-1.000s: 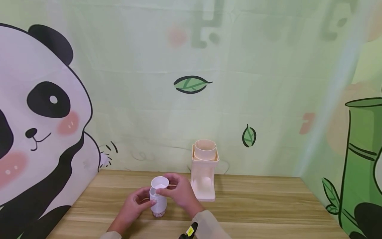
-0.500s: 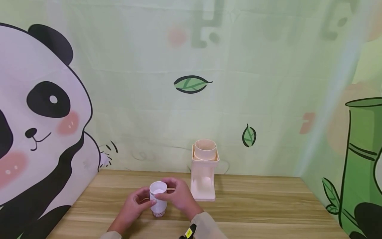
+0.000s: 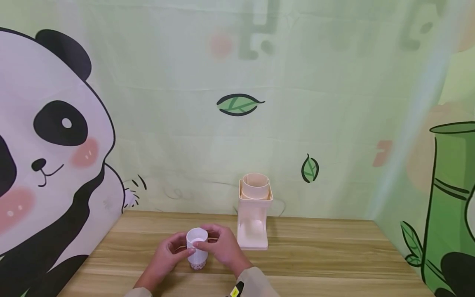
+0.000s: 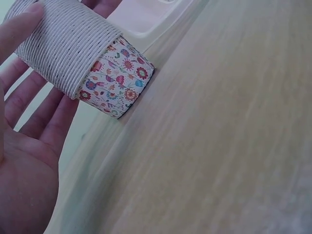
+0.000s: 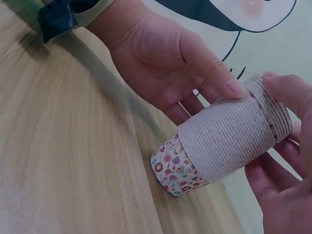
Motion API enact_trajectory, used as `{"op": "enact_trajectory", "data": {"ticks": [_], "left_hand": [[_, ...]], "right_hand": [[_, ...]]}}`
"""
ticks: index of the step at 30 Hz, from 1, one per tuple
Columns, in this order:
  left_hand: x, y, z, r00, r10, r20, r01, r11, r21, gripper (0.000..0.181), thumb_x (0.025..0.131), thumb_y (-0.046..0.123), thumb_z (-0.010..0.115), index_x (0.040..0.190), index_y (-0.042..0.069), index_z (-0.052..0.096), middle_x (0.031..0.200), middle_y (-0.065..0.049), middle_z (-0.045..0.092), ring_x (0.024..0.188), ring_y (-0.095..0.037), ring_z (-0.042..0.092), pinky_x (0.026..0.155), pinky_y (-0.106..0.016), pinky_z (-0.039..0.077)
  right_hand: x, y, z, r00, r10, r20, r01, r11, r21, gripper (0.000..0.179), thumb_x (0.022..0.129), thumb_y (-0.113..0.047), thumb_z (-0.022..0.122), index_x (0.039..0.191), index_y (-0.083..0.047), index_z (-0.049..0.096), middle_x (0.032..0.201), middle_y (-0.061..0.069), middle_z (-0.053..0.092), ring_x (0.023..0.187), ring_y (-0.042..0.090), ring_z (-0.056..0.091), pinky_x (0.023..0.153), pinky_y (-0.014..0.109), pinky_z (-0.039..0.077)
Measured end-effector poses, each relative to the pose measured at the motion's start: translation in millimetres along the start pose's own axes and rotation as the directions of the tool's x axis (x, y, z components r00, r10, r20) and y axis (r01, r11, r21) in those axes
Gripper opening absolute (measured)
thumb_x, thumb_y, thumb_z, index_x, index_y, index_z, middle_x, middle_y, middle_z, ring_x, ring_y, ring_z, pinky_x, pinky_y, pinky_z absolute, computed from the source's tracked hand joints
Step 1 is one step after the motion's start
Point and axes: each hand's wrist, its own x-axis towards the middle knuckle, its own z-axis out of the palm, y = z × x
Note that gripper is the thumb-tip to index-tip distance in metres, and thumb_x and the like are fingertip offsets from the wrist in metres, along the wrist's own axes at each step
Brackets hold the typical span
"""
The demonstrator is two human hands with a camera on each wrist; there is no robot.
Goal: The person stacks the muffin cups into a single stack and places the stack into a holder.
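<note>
A stack of paper cups [image 3: 197, 260] stands upright on the table between my hands, its many rims forming a ribbed white column. Colourful flower print covers the exposed wall of the lowest cup, plain in the left wrist view below the stack's rims [image 4: 73, 48]. From the left, my left hand [image 3: 168, 252] holds the stack's middle between thumb and fingers. My right hand [image 3: 225, 248] grips the upper end near the top rim, its thumb in front and fingers behind. In the right wrist view, both the right hand [image 5: 287, 204] and left hand [image 5: 156, 58] touch the cups.
Behind and to the right of the hands stands a pale pink holder [image 3: 253, 227] with a round open tube [image 3: 255, 187] on top. The wooden table [image 3: 319, 255] ends at a printed cloth backdrop [image 3: 167, 136]. A dark band [image 5: 61, 19] sits on the left wrist.
The right hand has lowered the upper cups into the stack held by the left hand, so the raised rim has dropped and the stack is shorter. The left hand stays put.
</note>
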Motion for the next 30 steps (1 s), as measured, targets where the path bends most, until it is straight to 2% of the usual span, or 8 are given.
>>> {"op": "enact_trajectory", "data": {"ticks": [7,14,24,30], "left_hand": [[0.2,-3.0,-0.5,1.0,0.0,-0.003,0.0,1.0,0.001,0.047,0.088,0.013,0.08,0.132,0.002,0.064,0.123,-0.017,0.071,0.105,-0.009,0.068,0.092,-0.022,0.055],[0.2,-4.5,0.6,1.0,0.014,-0.016,-0.014,1.0,-0.01,0.047,0.088,0.009,0.08,0.131,0.0,0.064,0.119,-0.013,0.074,0.104,-0.009,0.069,0.091,-0.023,0.056],[-0.2,-4.6,2.9,1.0,-0.006,-0.028,0.006,1.0,0.0,0.047,0.087,0.012,0.081,0.13,0.001,0.066,0.122,-0.017,0.072,0.104,-0.009,0.068,0.091,-0.023,0.055],[-0.4,-2.6,2.7,0.999,-0.005,-0.041,0.005,1.0,-0.001,0.046,0.087,0.011,0.081,0.129,0.001,0.066,0.122,-0.017,0.073,0.104,-0.009,0.069,0.091,-0.022,0.055]], "right_hand": [[-1.0,1,0,1.0,-0.02,0.012,0.021,0.999,-0.027,0.043,0.085,-0.017,0.084,0.126,-0.009,0.071,0.119,0.011,0.075,0.103,0.026,0.073,0.086,0.032,0.062],[-2.3,-1,-1,0.999,-0.024,0.024,0.025,0.998,-0.061,0.044,0.086,-0.019,0.084,0.126,-0.007,0.071,0.119,0.01,0.074,0.103,0.025,0.074,0.085,0.028,0.061],[-4.9,4,0,1.0,-0.022,0.003,0.022,0.998,-0.062,0.046,0.087,-0.018,0.083,0.129,-0.007,0.068,0.12,0.012,0.074,0.108,0.028,0.072,0.089,0.033,0.061],[-5.3,9,3,0.999,-0.035,-0.018,0.035,0.999,-0.007,0.048,0.087,-0.018,0.083,0.13,-0.006,0.068,0.121,0.013,0.074,0.111,0.026,0.071,0.092,0.03,0.06]]}}
